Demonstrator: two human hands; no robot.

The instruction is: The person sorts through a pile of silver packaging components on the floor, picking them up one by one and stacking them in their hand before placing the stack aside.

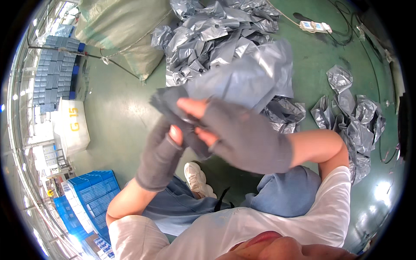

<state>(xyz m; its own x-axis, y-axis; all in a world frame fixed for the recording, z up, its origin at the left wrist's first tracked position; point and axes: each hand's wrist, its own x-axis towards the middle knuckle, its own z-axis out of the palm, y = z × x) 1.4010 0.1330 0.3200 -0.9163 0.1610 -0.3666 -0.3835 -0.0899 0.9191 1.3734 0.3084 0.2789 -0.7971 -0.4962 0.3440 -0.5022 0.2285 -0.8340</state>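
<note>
Both my hands wear grey fingerless gloves and meet in front of my body. My left hand [162, 156] is closed round a dark grey bundle [170, 100] of thin, layered pieces that look like plastic, its thumb pressed on the near side. Across the same bundle lies my right hand [242, 134], its bent fingers gripping the right side; motion blurs it a little. Just beyond the right hand a pale silver-grey plastic bag [236, 82] hangs in the air, smeared by motion. Whether the right hand also holds that bag is hidden.
A heap of silver-grey plastic bags [203, 37] lies on the green floor ahead. More bags [359, 117] lie at the right. A large woven sack [125, 26] stands far left, a white bin [73, 125] and blue crates [97, 195] at left. A power strip [315, 27] with cables lies far right.
</note>
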